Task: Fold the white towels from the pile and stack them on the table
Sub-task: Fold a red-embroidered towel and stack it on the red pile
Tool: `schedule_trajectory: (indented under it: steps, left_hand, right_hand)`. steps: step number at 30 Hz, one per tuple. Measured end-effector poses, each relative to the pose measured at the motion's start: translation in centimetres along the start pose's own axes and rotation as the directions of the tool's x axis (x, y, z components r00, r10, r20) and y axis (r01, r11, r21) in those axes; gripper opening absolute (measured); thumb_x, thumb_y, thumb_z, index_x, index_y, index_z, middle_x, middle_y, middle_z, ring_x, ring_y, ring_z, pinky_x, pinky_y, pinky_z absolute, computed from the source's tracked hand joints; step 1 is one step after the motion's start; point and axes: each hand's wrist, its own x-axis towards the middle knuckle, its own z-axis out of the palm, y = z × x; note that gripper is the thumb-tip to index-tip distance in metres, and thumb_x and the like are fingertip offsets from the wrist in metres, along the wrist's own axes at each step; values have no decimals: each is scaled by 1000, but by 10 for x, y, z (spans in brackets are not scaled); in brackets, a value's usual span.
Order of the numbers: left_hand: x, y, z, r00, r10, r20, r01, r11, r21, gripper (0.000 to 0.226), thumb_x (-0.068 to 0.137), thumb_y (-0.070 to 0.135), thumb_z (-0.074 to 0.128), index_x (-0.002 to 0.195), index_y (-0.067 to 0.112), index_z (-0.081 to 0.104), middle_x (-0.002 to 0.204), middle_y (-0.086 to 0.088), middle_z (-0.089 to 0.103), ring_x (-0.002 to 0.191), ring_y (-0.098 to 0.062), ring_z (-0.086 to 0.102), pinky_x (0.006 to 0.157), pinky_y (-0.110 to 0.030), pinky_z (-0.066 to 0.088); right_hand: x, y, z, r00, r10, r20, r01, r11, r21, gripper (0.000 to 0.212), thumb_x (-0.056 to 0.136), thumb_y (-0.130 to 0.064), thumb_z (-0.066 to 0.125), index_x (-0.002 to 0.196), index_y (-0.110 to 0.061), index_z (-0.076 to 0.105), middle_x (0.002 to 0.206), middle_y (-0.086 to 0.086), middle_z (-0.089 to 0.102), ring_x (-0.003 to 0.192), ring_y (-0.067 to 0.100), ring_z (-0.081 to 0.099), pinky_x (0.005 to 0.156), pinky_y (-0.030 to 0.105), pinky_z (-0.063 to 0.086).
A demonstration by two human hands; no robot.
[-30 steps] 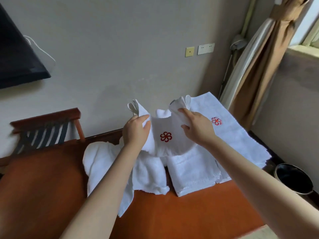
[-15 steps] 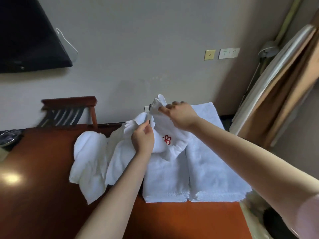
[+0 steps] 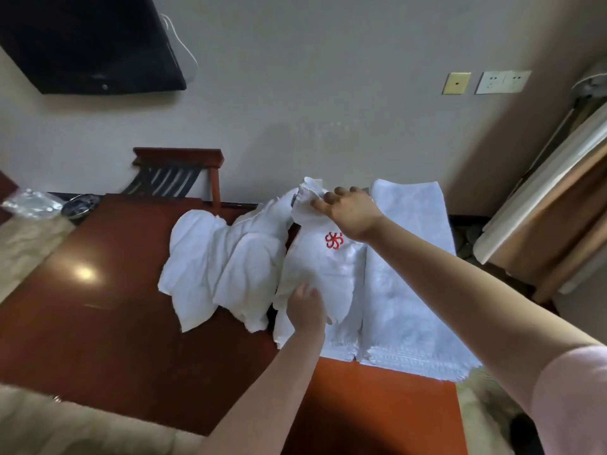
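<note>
Brown surface (image 3: 124,339) carries the towel pile (image 3: 223,257); right hand (image 3: 351,211) fingers pinch the towel (image 3: 325,270) top; left hand (image 3: 305,310) has slid down, fingers clamped on its bottom; next fold looks close.

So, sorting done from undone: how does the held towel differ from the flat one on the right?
The held towel is rumpled, gripped by the right hand at its top and the left hand lower down; the flat towel lies smooth on the table. The held towel shows a red emblem; the flat towel shows none. Both are white.
</note>
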Motion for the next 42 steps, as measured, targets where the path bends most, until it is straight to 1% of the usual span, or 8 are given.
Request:
schedule_trajectory:
  steps: [9, 15, 19, 25, 28, 32, 37, 42]
  left_hand:
    - [-20, -34, 1, 998, 58, -9, -59, 987, -150, 38, 86, 12, 61, 124, 13, 60, 119, -8, 60, 103, -25, 61, 92, -42, 52]
    - [-14, -57, 0, 987, -132, 91, 122, 987, 102, 37, 90, 10, 53, 126, 11, 50, 112, -11, 63, 80, -27, 69, 74, -39, 59]
    - [-1, -50, -14, 985, 16, 172, -88, 903, 421, 41, 94, 18, 46, 133, 7, 50, 113, -12, 67, 91, -23, 69, 77, -34, 58]
    - [49, 34, -22, 904, 409, 127, -428, 851, 305, 41, 90, 15, 58, 130, 8, 52, 108, -7, 62, 100, -24, 59, 83, -29, 45]
    - [91, 82, -18, 819, 552, 153, -571, 763, 302, 76, 80, 17, 71, 146, 13, 32, 144, -11, 37, 132, -27, 35, 108, -31, 30]
    - [144, 127, -13, 791, 511, 336, -595, 771, 228, 120, 67, 24, 83, 153, 22, -2, 158, -6, 14, 144, -22, 16, 111, -34, 23]
    - [188, 152, 4, 740, 419, 525, -503, 864, 19, 116, 71, 12, 82, 152, 28, 0, 136, 2, 40, 127, -16, 43, 94, -22, 39]
    - [225, 171, 19, 710, 525, 470, -578, 815, -37, 89, 78, 9, 72, 149, 33, 23, 82, -8, 45, 69, -13, 42, 62, -18, 42]
  right_hand:
    - [-3, -5, 4, 995, 71, -71, -66, 995, 72, 67, 76, 6, 47, 139, -17, 42, 115, 8, 57, 101, 29, 52, 68, 32, 27]
    - [1, -11, 6, 994, 73, -86, -67, 995, 69, 67, 76, 5, 46, 139, -17, 39, 116, 8, 56, 102, 29, 52, 69, 32, 27]
    - [3, -10, 8, 991, 79, -111, -72, 995, 73, 71, 78, 5, 47, 143, -18, 35, 116, 8, 57, 101, 28, 52, 70, 33, 29]
    - [9, 1, 5, 978, 169, -123, -144, 971, 190, 70, 83, -4, 56, 146, -21, 31, 108, 3, 63, 100, 26, 55, 76, 35, 41]
    - [13, 9, 6, 963, 221, -154, -172, 944, 283, 62, 80, -3, 57, 138, -19, 43, 107, 3, 66, 99, 27, 56, 73, 33, 37]
    - [19, 19, 13, 945, 265, -193, -192, 924, 332, 46, 77, -6, 59, 122, -15, 61, 105, 4, 68, 97, 29, 57, 73, 32, 36]
    - [33, 38, 19, 918, 341, -200, -254, 896, 365, 38, 74, -7, 62, 111, -13, 66, 91, 6, 68, 85, 31, 58, 67, 32, 36]
    - [51, 73, 34, 842, 529, -104, -417, 762, 496, 43, 75, -18, 73, 117, -15, 64, 97, 3, 66, 93, 27, 59, 71, 30, 38]
